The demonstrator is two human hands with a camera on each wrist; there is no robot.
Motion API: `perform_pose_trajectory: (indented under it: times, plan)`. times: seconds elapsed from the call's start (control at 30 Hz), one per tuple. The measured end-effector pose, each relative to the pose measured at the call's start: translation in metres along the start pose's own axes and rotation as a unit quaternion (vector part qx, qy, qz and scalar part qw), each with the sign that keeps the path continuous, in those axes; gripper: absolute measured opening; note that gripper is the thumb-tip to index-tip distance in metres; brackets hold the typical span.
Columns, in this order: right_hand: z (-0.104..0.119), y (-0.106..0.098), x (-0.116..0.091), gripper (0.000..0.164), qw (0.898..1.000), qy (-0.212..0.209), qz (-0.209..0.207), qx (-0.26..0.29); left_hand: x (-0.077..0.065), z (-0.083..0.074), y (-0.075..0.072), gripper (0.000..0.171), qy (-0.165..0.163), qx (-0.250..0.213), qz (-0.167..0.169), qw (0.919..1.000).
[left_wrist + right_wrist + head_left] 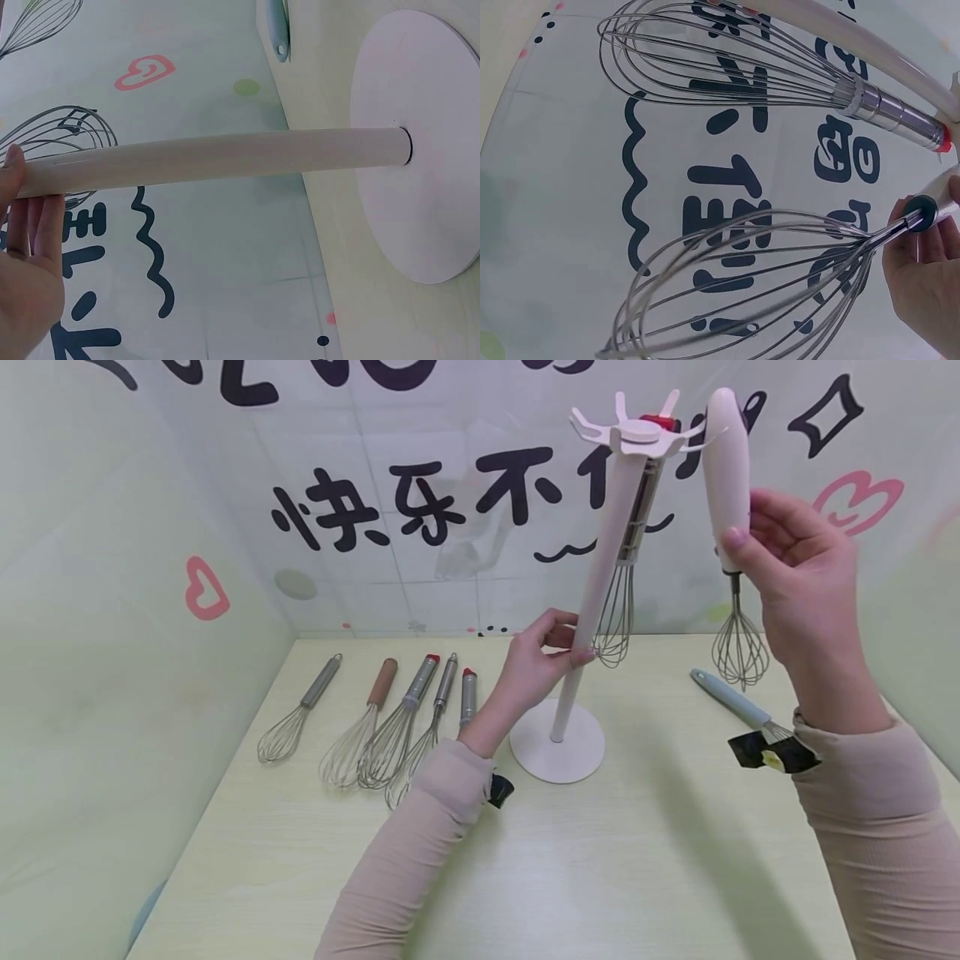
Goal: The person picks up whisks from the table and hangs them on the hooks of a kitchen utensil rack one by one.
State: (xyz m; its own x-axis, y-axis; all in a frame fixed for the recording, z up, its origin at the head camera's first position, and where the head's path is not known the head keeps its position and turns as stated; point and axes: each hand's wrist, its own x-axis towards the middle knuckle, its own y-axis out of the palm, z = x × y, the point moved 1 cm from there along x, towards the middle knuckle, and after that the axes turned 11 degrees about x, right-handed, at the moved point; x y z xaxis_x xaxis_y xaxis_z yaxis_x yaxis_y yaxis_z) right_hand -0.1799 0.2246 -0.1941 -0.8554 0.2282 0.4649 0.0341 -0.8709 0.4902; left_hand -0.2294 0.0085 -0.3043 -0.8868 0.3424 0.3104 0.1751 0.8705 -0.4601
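Observation:
A white stand [600, 552] with a round base and a ring of hooks on top stands on the table, its pole leaning a little right in the head view. My left hand [542, 662] grips the pole at mid-height. From a hook hangs a whisk with a metal, red-tipped handle [640, 514]. My right hand [806, 560] pinches the white handle of another whisk [727, 477], its wires hanging down, with the handle's top beside the hooks. Whether this whisk touches a hook I cannot tell. In the right wrist view the two whisks' wires [742, 292] lie apart.
Several whisks [390, 727] lie in a row on the table [247, 860] at the left, partly behind my left forearm. A whisk with a light blue handle [731, 697] lies at the right, partly behind my right wrist. A printed curtain [465, 585] hangs behind the table.

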Motion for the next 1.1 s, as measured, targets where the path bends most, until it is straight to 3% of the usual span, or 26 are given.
perform_pose_trajectory:
  times: [0.37, 0.67, 1.1]
  plan:
    - [-0.003, 0.000, -0.001, 0.037, 1.000, 0.014, 0.024, 0.007, 0.000, 0.000, 0.001, 0.037, -0.001, 0.002, -0.002, 1.0000]
    - [-0.009, 0.000, -0.004, 0.041, 0.998, 0.049, 0.031, -0.016, 0.000, 0.001, 0.001, 0.036, 0.003, 0.003, -0.006, 1.0000]
    - [-0.019, 0.003, -0.007, 0.035, 0.997, 0.049, 0.062, 0.013, -0.001, 0.001, 0.002, 0.036, 0.004, 0.000, -0.008, 1.0000]
